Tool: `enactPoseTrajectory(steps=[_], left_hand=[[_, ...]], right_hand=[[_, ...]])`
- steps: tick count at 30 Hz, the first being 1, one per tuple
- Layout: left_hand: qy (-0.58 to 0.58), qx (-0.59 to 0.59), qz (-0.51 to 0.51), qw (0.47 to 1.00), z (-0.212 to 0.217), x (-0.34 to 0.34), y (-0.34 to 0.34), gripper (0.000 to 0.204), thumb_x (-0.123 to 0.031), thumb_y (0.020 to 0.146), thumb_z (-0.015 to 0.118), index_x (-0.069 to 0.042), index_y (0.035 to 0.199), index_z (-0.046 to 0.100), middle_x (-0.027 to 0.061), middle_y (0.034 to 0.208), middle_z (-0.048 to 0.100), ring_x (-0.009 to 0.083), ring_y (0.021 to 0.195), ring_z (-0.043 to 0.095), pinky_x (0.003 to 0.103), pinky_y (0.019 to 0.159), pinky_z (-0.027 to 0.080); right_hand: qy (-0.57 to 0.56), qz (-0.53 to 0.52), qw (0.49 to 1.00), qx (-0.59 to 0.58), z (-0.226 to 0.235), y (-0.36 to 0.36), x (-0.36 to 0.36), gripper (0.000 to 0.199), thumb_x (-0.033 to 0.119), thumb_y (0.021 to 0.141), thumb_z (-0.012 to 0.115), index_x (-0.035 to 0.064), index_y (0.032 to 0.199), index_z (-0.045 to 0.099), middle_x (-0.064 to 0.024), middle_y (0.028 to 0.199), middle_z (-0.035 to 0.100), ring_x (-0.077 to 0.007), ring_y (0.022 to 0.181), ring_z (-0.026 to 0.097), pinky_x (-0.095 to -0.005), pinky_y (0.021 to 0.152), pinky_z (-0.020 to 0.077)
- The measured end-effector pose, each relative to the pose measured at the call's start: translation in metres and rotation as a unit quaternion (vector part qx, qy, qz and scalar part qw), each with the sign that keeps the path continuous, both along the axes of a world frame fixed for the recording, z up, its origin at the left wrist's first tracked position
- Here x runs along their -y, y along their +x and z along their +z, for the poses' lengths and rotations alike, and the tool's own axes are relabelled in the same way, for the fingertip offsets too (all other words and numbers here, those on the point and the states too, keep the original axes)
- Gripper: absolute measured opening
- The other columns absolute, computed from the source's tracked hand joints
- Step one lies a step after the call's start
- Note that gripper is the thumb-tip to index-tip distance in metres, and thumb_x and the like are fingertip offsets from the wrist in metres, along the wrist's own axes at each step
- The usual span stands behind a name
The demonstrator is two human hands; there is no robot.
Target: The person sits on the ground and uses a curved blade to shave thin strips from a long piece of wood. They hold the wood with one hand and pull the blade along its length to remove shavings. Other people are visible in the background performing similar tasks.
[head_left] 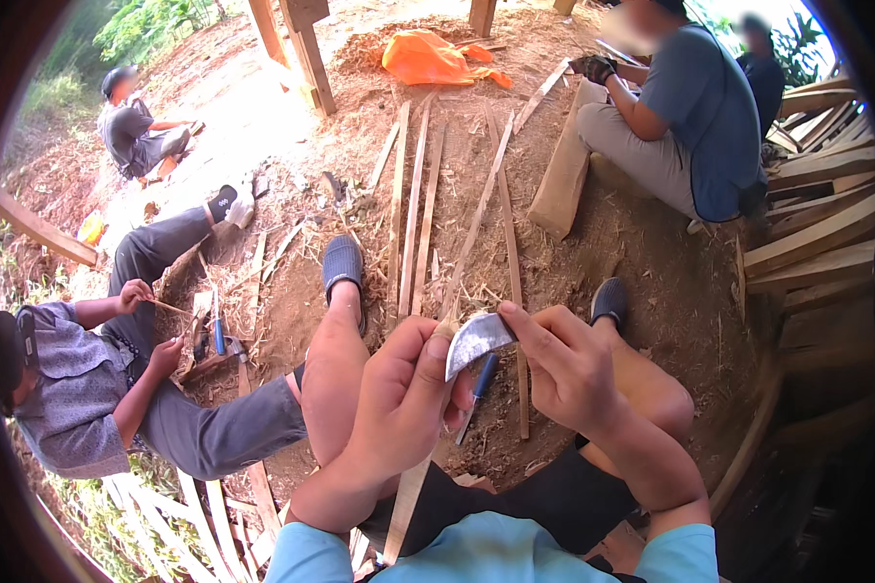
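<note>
Both hands up close | left hand [399, 403] curled tight round a long bamboo strip [476, 219] | right hand [564, 369] pinching a curved blade [476, 340] against it, between the knees | more strips [413, 209] on the dirt ahead

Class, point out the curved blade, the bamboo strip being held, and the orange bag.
Blade [476, 340], head view, middle of its flat side.
Strip [472, 233], head view, midway along its length.
Orange bag [428, 56], head view, centre.
</note>
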State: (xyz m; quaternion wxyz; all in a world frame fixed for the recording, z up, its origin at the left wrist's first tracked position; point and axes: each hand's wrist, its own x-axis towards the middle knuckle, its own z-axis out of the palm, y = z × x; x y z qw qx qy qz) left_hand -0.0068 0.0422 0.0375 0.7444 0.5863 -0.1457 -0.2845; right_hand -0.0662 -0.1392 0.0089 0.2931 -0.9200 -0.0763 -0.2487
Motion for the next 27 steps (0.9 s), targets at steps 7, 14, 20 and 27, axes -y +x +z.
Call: enactPoseTrajectory(steps=[7, 14, 20, 27], left_hand=[[-0.041, -0.006, 0.025, 0.999, 0.004, 0.015, -0.013, 0.020, -0.022, 0.099, 0.040, -0.003, 0.099, 0.046, 0.0017, 0.062, 0.052, 0.0050, 0.050, 0.048, 0.018, 0.045, 0.039], [-0.008, -0.056, -0.089, 0.994, 0.012, 0.002, -0.028, 0.021, -0.021, 0.098, 0.042, -0.003, 0.103, 0.052, 0.0023, 0.068, 0.058, 0.0064, 0.059, 0.056, 0.020, 0.048, 0.044], [-0.009, -0.058, -0.023, 0.998, 0.009, 0.003, -0.001, 0.023, -0.024, 0.098, 0.042, -0.004, 0.105, 0.051, 0.0016, 0.068, 0.054, 0.0061, 0.057, 0.051, 0.019, 0.050, 0.042], [-0.016, -0.014, 0.076, 0.997, -0.004, -0.003, 0.008, 0.024, -0.016, 0.094, 0.039, 0.006, 0.099, 0.048, 0.0083, 0.056, 0.053, 0.0110, 0.040, 0.048, 0.019, 0.033, 0.038]], right_hand=[[-0.148, -0.064, 0.981, 0.106, 0.004, 0.009, 0.020, 0.043, 0.004, 0.077, 0.054, 0.0119, 0.119, 0.062, -0.0064, 0.073, 0.055, -0.0231, 0.058, 0.055, -0.0334, 0.054, 0.0458], [0.023, -0.267, 0.961, 0.073, 0.020, 0.030, 0.085, 0.034, 0.008, 0.092, 0.046, 0.0088, 0.125, 0.055, -0.0107, 0.071, 0.053, -0.0249, 0.059, 0.053, -0.0364, 0.058, 0.0460], [0.036, -0.096, 0.995, 0.019, 0.013, -0.006, 0.035, 0.043, 0.000, 0.084, 0.050, 0.0123, 0.125, 0.057, -0.0085, 0.071, 0.053, -0.0221, 0.057, 0.054, -0.0351, 0.054, 0.0448], [-0.003, 0.030, 0.999, -0.041, -0.001, -0.006, 0.011, 0.055, 0.002, 0.073, 0.057, 0.0254, 0.123, 0.059, -0.0039, 0.069, 0.049, -0.0191, 0.054, 0.052, -0.0315, 0.048, 0.0439]])
